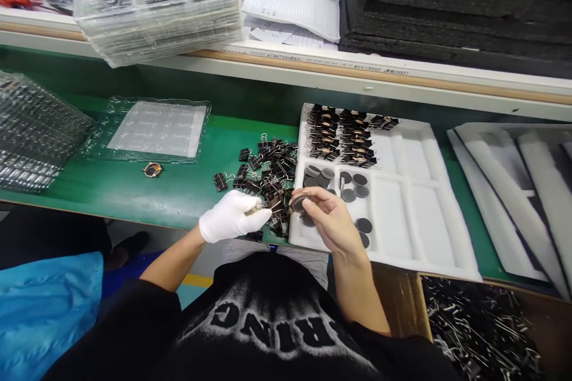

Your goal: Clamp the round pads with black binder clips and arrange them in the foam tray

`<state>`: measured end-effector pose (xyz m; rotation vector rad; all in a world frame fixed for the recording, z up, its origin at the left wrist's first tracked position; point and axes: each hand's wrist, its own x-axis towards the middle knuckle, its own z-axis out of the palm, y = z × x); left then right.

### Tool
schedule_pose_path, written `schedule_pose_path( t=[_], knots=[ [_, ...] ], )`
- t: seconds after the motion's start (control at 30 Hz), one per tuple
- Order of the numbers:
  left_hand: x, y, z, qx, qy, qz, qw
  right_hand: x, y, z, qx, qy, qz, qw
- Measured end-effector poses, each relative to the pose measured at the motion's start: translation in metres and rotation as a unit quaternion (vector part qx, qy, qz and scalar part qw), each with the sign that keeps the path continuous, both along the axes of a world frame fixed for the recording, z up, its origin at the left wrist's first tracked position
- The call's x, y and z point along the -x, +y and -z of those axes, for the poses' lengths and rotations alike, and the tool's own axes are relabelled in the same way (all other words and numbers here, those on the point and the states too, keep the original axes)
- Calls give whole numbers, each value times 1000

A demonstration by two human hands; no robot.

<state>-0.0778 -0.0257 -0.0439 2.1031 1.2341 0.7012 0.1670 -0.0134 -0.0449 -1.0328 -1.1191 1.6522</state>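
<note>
My left hand (pixel 236 215), in a white glove, is closed in a pinch, with the wire handle of a black binder clip showing at its fingertips. Between the thumb and fingers of my bare right hand (pixel 333 220) is a round dark disc (pixel 298 202) with a brownish rim, held on edge. Both hands are close together at the front of the bench, a small gap between them. Loose binder clips (pixel 268 164) lie heaped just beyond. Beside my right hand, a white foam tray (pixel 409 214) holds rows of clipped round pieces (pixel 324 134) and several loose dark discs (pixel 361 180).
On the green bench (pixel 214 131) lie one round piece (pixel 152 169) and a clear plastic tray (pixel 156 131). Stacked trays (pixel 33 131) stand left, foam sheets (pixel 504 190) right. A shelf (pixel 290 59) crosses behind. Below right, a box holds many binder clips (pixel 482 327).
</note>
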Motion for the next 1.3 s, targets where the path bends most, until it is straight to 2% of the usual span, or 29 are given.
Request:
schedule_pose_path(
  t=[0.13,0.5,0.6,0.7,0.77,0.83,0.9,0.93,0.97,1.1,1.2,1.3],
  knots=[
    [-6,-1,7,24,-49,34,998,10,2,10,45,43,57,996],
    [-11,4,8,40,-34,32,998,17,-1,15,18,-6,71,997],
    [-12,1,4,50,-20,23,998,18,-1,17,28,5,79,996],
    [-5,6,-5,75,15,50,996,17,-1,18,46,62,114,991],
    [4,18,-12,61,51,20,997,15,-2,18,74,137,139,978],
    [15,39,-16,24,122,-88,988,14,-4,18,102,198,143,964],
    [24,66,-14,4,226,-199,954,15,-6,19,111,213,131,962],
    [26,80,-11,6,272,-226,935,16,-8,20,112,208,126,963],
    [27,93,-8,16,306,-230,924,18,-9,19,117,203,123,964],
    [25,133,9,57,374,-181,908,21,-13,14,160,210,99,959],
    [29,145,11,85,388,-176,901,17,-14,11,167,201,91,961],
    [41,145,4,94,390,-197,895,9,-14,14,152,185,106,965]
  ],
)
